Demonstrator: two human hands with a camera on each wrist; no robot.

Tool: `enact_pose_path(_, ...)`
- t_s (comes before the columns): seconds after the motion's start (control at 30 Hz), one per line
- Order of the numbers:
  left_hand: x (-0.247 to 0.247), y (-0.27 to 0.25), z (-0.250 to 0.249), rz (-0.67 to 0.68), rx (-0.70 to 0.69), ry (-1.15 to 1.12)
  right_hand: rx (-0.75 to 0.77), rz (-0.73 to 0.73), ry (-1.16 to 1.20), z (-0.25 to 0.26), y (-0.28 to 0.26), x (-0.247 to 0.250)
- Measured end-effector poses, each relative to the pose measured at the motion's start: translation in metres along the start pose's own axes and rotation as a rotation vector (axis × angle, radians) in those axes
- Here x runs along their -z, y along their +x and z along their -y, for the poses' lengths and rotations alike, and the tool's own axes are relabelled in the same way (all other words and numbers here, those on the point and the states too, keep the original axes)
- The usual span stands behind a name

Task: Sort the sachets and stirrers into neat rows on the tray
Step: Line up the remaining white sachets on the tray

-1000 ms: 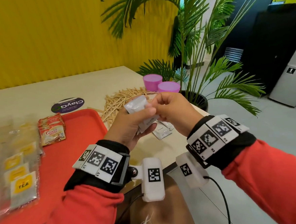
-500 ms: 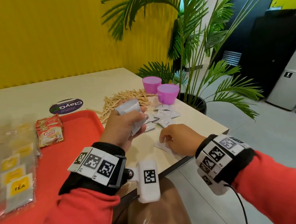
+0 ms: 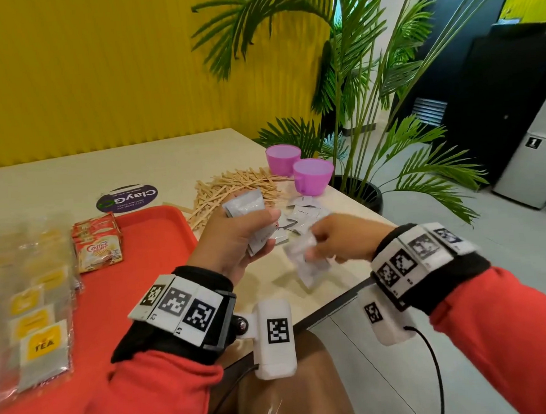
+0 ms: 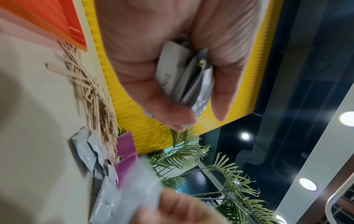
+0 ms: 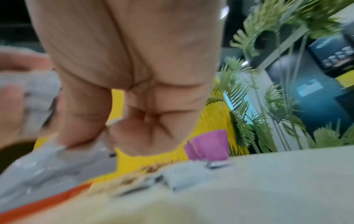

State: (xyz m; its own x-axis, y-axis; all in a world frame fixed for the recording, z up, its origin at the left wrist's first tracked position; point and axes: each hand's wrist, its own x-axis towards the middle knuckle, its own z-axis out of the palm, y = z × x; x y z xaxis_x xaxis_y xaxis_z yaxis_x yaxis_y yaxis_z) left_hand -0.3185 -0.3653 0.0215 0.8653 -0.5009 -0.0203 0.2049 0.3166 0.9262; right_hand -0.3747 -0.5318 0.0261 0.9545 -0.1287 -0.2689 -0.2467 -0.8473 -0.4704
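Right hand (image 3: 335, 239) pinches one blurred white sachet (image 3: 308, 262), lifted above the near edge of the beige table (image 3: 172, 165). Left hand (image 3: 235, 238) grips a stack of grey-white sachets (image 3: 245, 205), thumb on top. Beyond: loose white sachets (image 3: 304, 212) on the table, a heap of pale wooden stirrers (image 3: 231, 187), two purple cups (image 3: 311, 175). Red plastic tray (image 3: 145, 248) to the left holds tea bags (image 3: 38, 339) and creamer packets (image 3: 98, 251).

Office break area or café corner: ribbed yellow wall (image 3: 100, 73) behind a pale surface (image 3: 69, 175); potted palm (image 3: 370, 96) right of the surface; grey cabinets (image 3: 533, 162) beyond the palm; recessed ceiling lights (image 4: 307, 184).
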Motion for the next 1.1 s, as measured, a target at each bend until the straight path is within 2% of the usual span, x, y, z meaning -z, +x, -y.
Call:
enact_pose_path(0.1, 0.001, -0.001, -0.001, 0.015, 0.030, 0.001, 0.135, -0.137, 0.512, 0.007, -0.006, 0.018)
enact_pose_path(0.13, 0.000, -0.001, -0.001, 0.033, 0.034, 0.019, 0.184, -0.158, 0.620, 0.011, -0.008, 0.022)
enact_pose_path(0.2, -0.002, -0.003, -0.001, 0.089, 0.031, 0.075, 0.253, -0.175, 0.642, 0.021, -0.008, 0.024)
enact_pose_path(0.3, -0.005, -0.005, -0.001, 0.143, 0.021, 0.122, 0.292, -0.225, 0.536, 0.034, -0.001, 0.014)
enact_pose_path(0.43, 0.000, -0.001, 0.001, 0.065, 0.019, 0.105, 0.261, -0.312, 0.612, 0.037, 0.009, 0.012)
enact_pose_path(0.47, 0.002, 0.000, 0.001, 0.045, 0.011, 0.091, 0.225, -0.329, 0.557, 0.033, 0.010, 0.014)
enact_pose_path(0.53, 0.004, 0.001, 0.000, 0.009, -0.007, 0.057, 0.132, -0.325, 0.233, 0.021, 0.015, 0.018)
enact_pose_path(0.63, 0.004, 0.003, -0.002, -0.017, -0.029, 0.020, -0.011, -0.133, -0.265, 0.003, 0.017, 0.011)
enact_pose_path(0.7, 0.004, 0.003, -0.002, -0.019, -0.034, 0.007, -0.028, -0.018, -0.425, -0.004, 0.015, 0.002)
enact_pose_path(0.77, 0.005, 0.004, -0.002, -0.025, -0.033, -0.003, -0.021, 0.007, -0.440, -0.007, 0.010, -0.005)
enact_pose_path(0.93, 0.007, 0.004, -0.002, -0.040, -0.028, -0.014, 0.079, -0.080, -0.363, -0.011, -0.008, -0.019)
enact_pose_path(1.1, 0.007, 0.004, -0.003, -0.059, -0.028, -0.027, 0.202, 0.003, -0.455, -0.010, -0.025, -0.028)
